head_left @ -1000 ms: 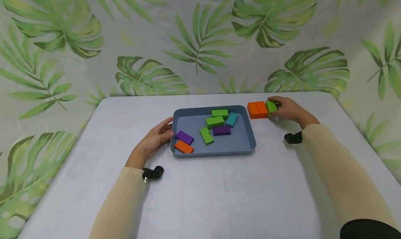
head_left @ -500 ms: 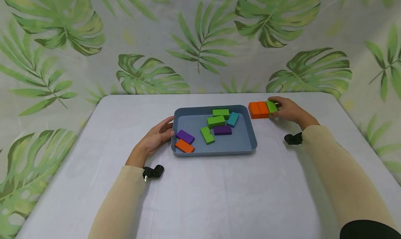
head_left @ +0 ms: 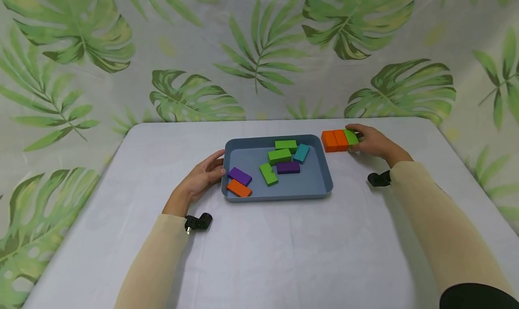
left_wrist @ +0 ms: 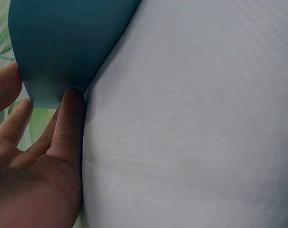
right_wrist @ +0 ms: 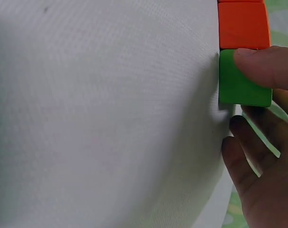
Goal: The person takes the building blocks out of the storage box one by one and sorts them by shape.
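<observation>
My right hand pinches a green block between thumb and fingers. The green block stands against the right side of two orange blocks, which sit side by side just past the tray's right end. In the right wrist view the thumb lies on the near face of the green block, flush with the orange block. My left hand rests at the left end of the blue-grey tray. Its fingers are fairly straight, with fingertips against the tray's outer wall in the left wrist view.
Inside the tray lie several green blocks, a teal block, two purple blocks and an orange block. A white cloth covers the table. A leaf-patterned curtain hangs behind its back edge.
The green block in my right hand has straightened from a slight tilt and now lines up closely against the orange blocks. My left hand stays at the tray.
</observation>
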A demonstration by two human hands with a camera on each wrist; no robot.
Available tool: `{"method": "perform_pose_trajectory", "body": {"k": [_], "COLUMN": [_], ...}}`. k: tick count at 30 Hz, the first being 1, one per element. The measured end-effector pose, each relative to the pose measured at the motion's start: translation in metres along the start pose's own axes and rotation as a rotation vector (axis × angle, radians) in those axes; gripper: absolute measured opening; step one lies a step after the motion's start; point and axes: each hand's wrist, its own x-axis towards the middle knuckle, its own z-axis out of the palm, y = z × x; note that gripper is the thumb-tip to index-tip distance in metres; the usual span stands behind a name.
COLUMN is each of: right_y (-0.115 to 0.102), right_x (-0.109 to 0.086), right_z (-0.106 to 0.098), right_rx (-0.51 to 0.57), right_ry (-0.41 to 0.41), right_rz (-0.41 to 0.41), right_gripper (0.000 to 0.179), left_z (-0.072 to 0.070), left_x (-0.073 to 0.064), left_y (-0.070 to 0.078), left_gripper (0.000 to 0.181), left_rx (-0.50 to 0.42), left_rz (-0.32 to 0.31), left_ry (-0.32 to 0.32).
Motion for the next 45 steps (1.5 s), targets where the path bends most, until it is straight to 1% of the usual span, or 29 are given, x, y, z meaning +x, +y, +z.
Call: {"method": "perform_pose_trajectory", "body": {"k": [5, 8, 11, 13, 16, 20, 23, 26, 30, 34, 36, 39, 45], "right_y": [-0.005, -0.009, -0.016, -0.024, -0.041, -0.073, -0.096, -0.116, -0.14, -0.158, -0.165, -0.173, -0.177], "right_x": [-0.003, -0.008, -0.013, -0.014, -0.015, -0.016, -0.018, -0.02, -0.022, -0.019, -0.016, -0.013, -0.01], "right_z": [-0.004, -0.011, -0.017, -0.019, -0.017, -0.011, -0.003, 0.008, 0.023, 0.039, 0.046, 0.055, 0.068], "right_rx": [0.022, 0.02, -0.032, -0.073, -0.103, -0.134, -0.167, -0.194, -0.252, -0.337, -0.372, -0.384, -0.363], "right_ry": [0.018, 0.066, 0.137, 0.185, 0.247, 0.268, 0.24, 0.205, 0.161, 0.082, 0.036, -0.011, -0.038], "right_rz": [-0.017, -0.031, -0.059, -0.085, -0.152, -0.267, -0.33, -0.37, -0.394, -0.387, -0.383, -0.383, -0.396], "right_gripper": [0.083, 0.077, 0.067, 0.06, 0.05, 0.043, 0.04, 0.039, 0.039, 0.041, 0.043, 0.044, 0.042], "left_z": [0.001, 0.001, 0.0, -0.001, -0.002, -0.002, -0.002, -0.002, -0.002, -0.002, -0.002, -0.001, 0.001], "left_x": [-0.001, -0.002, -0.002, -0.002, -0.003, -0.003, -0.003, -0.003, -0.002, -0.002, -0.002, -0.003, -0.002], "left_y": [0.0, 0.0, 0.0, 0.0, 0.0, 0.0, 0.0, 0.0, 0.001, 0.001, 0.001, 0.001, 0.001], "left_gripper": [0.07, 0.07, 0.07, 0.071, 0.071, 0.07, 0.07, 0.07, 0.07, 0.07, 0.07, 0.07, 0.07], "left_rx": [0.001, 0.004, 0.007, 0.007, 0.005, 0.006, 0.013, 0.015, 0.012, 0.011, 0.01, 0.007, 0.004], "left_rz": [-0.005, -0.01, -0.012, -0.011, -0.012, -0.013, -0.013, -0.015, -0.014, -0.013, -0.014, -0.01, 0.001], "left_ry": [0.002, 0.009, 0.014, 0.015, 0.014, 0.012, 0.011, 0.012, 0.013, 0.012, 0.015, 0.015, 0.002]}}
